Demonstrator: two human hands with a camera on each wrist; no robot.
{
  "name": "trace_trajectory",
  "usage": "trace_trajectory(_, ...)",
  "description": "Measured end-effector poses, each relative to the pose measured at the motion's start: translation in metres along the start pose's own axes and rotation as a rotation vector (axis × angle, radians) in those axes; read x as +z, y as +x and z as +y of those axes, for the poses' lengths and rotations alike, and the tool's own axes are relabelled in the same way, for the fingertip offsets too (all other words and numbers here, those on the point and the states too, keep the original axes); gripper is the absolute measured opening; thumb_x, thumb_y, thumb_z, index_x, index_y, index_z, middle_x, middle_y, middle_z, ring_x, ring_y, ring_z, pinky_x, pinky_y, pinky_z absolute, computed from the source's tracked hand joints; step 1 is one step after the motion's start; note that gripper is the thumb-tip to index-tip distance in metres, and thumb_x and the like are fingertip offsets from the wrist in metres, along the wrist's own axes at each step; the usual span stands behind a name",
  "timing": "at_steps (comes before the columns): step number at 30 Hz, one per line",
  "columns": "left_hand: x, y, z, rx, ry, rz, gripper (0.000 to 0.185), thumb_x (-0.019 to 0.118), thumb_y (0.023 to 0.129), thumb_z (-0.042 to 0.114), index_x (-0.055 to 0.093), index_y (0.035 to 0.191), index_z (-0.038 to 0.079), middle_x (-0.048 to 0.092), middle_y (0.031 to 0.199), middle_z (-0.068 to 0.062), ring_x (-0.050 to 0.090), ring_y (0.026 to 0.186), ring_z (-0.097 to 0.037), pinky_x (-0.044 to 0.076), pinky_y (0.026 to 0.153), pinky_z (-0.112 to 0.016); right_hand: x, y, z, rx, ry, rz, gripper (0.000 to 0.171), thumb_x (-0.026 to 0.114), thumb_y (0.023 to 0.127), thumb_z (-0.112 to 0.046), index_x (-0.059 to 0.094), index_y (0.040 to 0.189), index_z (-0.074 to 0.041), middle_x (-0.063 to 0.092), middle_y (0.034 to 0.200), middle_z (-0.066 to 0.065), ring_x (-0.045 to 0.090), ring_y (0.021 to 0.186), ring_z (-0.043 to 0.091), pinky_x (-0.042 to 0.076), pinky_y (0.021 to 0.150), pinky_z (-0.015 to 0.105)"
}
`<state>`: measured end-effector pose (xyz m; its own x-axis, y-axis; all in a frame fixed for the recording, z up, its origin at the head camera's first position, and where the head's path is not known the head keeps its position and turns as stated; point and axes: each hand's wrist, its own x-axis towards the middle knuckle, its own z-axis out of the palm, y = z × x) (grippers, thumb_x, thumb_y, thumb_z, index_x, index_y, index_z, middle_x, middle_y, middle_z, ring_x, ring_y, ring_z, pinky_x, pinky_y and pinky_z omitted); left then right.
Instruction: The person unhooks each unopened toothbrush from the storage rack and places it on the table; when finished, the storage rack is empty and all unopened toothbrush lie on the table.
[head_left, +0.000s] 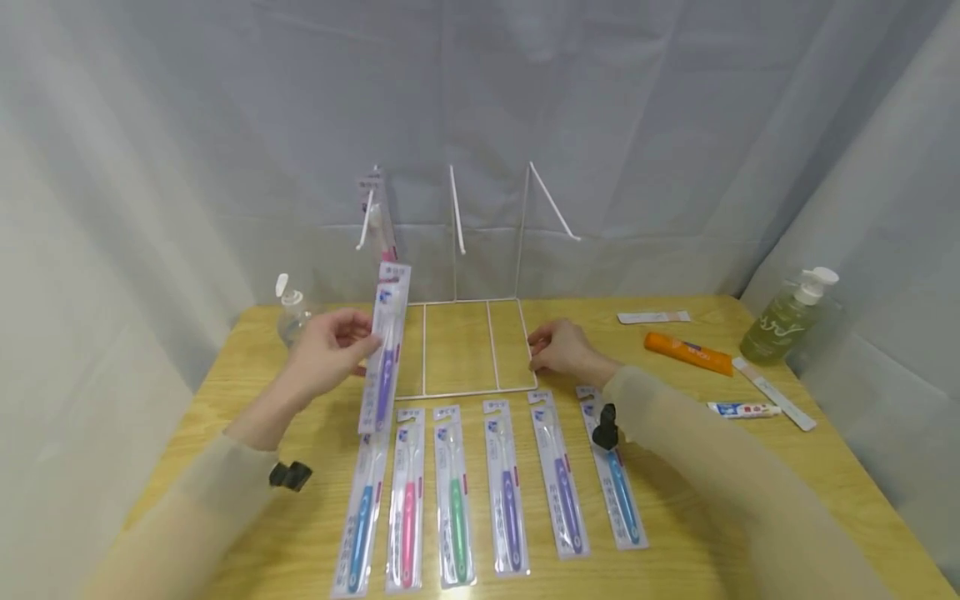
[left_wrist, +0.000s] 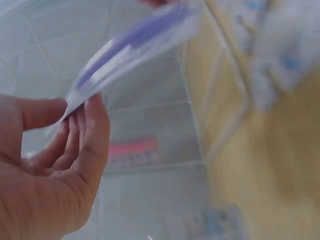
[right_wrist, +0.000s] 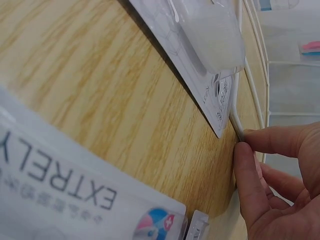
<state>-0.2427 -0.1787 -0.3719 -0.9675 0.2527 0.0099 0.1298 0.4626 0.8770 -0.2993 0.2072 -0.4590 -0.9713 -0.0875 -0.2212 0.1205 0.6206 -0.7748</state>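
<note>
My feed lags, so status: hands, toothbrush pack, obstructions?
Left hand pinching raised purple toothbrush pack. Right hand pinching base edge of white rack. Pink pack hanging at left hook; middle hook unobstructed in head view.

Left hand (head_left: 327, 353), right hand (head_left: 567, 348): pinch grips

1. Table (head_left: 813, 467): wood-grain top.
2. Front: six packaged toothbrushes (head_left: 509, 500) lay in a row; handles, left to right: blue, pink, green, purple, purple, blue.
3. Behind these, a white wire rack (head_left: 492, 343) stood.
4. Rear left: clear bottle (head_left: 294, 323).
5. Right: green pump bottle (head_left: 780, 327), upright; orange tube (head_left: 687, 353), small white tube (head_left: 744, 410), two slim packets (head_left: 772, 393) lay flat.
</note>
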Motion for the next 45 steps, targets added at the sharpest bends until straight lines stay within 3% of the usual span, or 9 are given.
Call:
trace_trajectory(7, -0.028, -0.067, -0.064, -0.242, -0.111, -0.214, 0.038, 0.069, 0.105, 0.005, 0.059, 0.135, -0.016, 0.074, 0.105, -0.006, 0.074, 0.088, -0.014, 0.072, 0.076, -0.036, 0.001, -0.002, 0.0, -0.005, -0.024, 0.006, 0.048, 0.088, 0.086, 0.0, 0.075, 0.132, 0.004, 0.075, 0.1, 0.011, 0.068, 0.074, 0.012, 0.063, 0.066, 0.021)
trace_trajectory(12, -0.035, -0.092, -0.09, -0.346, -0.128, -0.274, 0.034, 0.071, 0.105, 0.008, 0.061, 0.131, -0.012, 0.073, 0.097, 0.0, 0.072, 0.082, -0.012, 0.07, 0.07, -0.031, 0.001, -0.003, -0.002, -0.009, -0.028, 0.011, 0.047, 0.088, 0.086, 0.0, 0.075, 0.131, 0.003, 0.075, 0.101, 0.012, 0.068, 0.074, 0.012, 0.063, 0.066, 0.021)
trace_trajectory(19, -0.031, -0.103, -0.093, -0.399, -0.105, -0.309, 0.026, 0.073, 0.103, 0.007, 0.064, 0.123, -0.007, 0.072, 0.095, -0.002, 0.072, 0.082, -0.014, 0.069, 0.066, -0.031, 0.003, -0.002, -0.003, -0.017, -0.035, 0.0, 0.048, 0.089, 0.087, -0.002, 0.076, 0.132, 0.002, 0.076, 0.103, 0.012, 0.068, 0.077, 0.012, 0.062, 0.068, 0.02)
trace_trajectory(29, -0.027, -0.101, -0.091, -0.42, -0.078, -0.358, 0.021, 0.07, 0.102, 0.003, 0.066, 0.117, -0.01, 0.077, 0.097, -0.007, 0.076, 0.084, -0.018, 0.072, 0.072, -0.035, 0.002, -0.001, 0.0, -0.003, -0.035, 0.006, 0.046, 0.088, 0.089, -0.003, 0.075, 0.133, 0.001, 0.074, 0.104, 0.012, 0.068, 0.081, 0.015, 0.063, 0.069, 0.021)
trace_trajectory(33, -0.027, -0.101, -0.089, -0.455, 0.04, -0.328, 0.021, 0.074, 0.1, 0.007, 0.069, 0.114, -0.008, 0.078, 0.095, -0.009, 0.077, 0.081, -0.018, 0.071, 0.071, -0.035, 0.004, 0.0, -0.001, -0.005, -0.029, 0.006, 0.046, 0.088, 0.089, -0.002, 0.075, 0.132, 0.001, 0.074, 0.103, 0.011, 0.068, 0.079, 0.015, 0.062, 0.068, 0.021)
trace_trajectory(37, -0.032, -0.097, -0.077, -0.423, 0.291, -0.251, 0.024, 0.079, 0.101, 0.02, 0.073, 0.104, -0.002, 0.076, 0.083, -0.009, 0.073, 0.071, -0.018, 0.068, 0.064, -0.035, 0.005, 0.001, -0.001, -0.004, -0.02, 0.001, 0.047, 0.088, 0.088, -0.001, 0.075, 0.133, 0.002, 0.074, 0.102, 0.011, 0.068, 0.078, 0.014, 0.063, 0.068, 0.021)
trace_trajectory(39, -0.035, -0.09, -0.068, -0.354, 0.364, -0.212, 0.028, 0.078, 0.103, 0.024, 0.074, 0.106, -0.004, 0.077, 0.082, -0.01, 0.073, 0.07, -0.019, 0.068, 0.063, -0.035, 0.004, 0.001, -0.001, 0.0, -0.014, -0.002, 0.047, 0.088, 0.088, 0.0, 0.074, 0.133, 0.002, 0.073, 0.101, 0.011, 0.068, 0.077, 0.014, 0.064, 0.068, 0.022)
trace_trajectory(41, -0.035, -0.078, -0.059, -0.267, 0.382, -0.158, 0.032, 0.076, 0.105, 0.024, 0.074, 0.114, -0.007, 0.08, 0.09, -0.014, 0.075, 0.074, -0.02, 0.068, 0.064, -0.034, 0.003, 0.002, 0.0, -0.001, -0.007, -0.004, 0.047, 0.088, 0.087, 0.001, 0.074, 0.133, 0.003, 0.073, 0.1, 0.01, 0.068, 0.076, 0.014, 0.064, 0.067, 0.022)
trace_trajectory(45, -0.026, -0.044, -0.038, -0.093, 0.297, -0.013, 0.04, 0.072, 0.108, 0.02, 0.069, 0.136, -0.008, 0.081, 0.118, -0.024, 0.081, 0.098, -0.032, 0.069, 0.074, -0.026, 0.002, 0.001, 0.001, -0.005, -0.005, -0.004, 0.047, 0.087, 0.087, 0.002, 0.074, 0.132, 0.004, 0.072, 0.1, 0.011, 0.068, 0.076, 0.013, 0.063, 0.067, 0.021)
